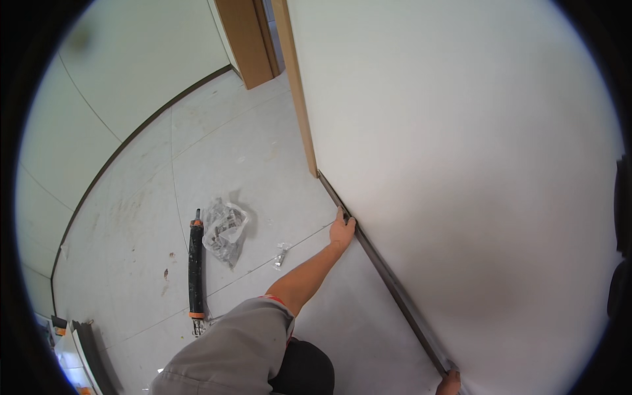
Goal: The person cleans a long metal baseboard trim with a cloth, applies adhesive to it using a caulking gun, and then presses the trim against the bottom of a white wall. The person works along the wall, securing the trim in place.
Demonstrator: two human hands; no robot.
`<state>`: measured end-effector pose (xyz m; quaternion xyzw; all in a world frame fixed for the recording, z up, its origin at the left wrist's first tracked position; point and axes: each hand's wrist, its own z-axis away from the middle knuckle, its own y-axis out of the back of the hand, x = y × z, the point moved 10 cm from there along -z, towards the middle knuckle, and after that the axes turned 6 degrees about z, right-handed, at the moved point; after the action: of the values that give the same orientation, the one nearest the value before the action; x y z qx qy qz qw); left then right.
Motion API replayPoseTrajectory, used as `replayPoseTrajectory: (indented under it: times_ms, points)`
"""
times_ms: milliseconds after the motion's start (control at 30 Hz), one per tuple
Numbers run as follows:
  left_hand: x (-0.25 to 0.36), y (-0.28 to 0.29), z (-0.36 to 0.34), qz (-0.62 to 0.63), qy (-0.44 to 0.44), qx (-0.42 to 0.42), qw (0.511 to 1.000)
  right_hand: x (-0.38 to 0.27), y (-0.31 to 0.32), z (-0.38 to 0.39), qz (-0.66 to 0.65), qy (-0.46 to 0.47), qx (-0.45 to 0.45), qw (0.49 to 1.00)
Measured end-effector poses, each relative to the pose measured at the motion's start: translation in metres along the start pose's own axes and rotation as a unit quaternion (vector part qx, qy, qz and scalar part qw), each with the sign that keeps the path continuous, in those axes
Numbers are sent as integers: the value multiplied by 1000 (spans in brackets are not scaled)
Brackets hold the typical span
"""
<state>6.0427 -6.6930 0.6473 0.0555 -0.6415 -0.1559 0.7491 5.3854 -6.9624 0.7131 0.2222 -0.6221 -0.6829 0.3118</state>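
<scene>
A long dark brown baseboard strip (397,289) runs along the foot of the white wall, from the door frame down toward the lower right. My left arm reaches forward, and my left hand (342,230) is closed on the strip near its far end, thumb and fingers at its upper edge. At the bottom of the view my right hand (449,383) grips the near part of the same strip. Only some of its fingers show; the picture's edge cuts off the rest.
Left of my arm, a black sealant gun (196,270) with orange ends lies on the grey tiled floor (145,217). Beside it sits a clear plastic bag (226,227) of small grey pieces. A small clear packet (281,255) lies nearer. A wooden door frame (299,92) stands ahead.
</scene>
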Motion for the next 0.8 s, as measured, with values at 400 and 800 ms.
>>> replayPoseTrajectory:
  times_ms: [400, 800]
  points:
    - [-7, -6, -4, 35, -3, 16, 999, 9, 4, -8, 41, 1, 42, 998]
    - [-36, -4, -14, 158, 36, 7, 987, -6, 37, 1, -20, -18, 101, 995]
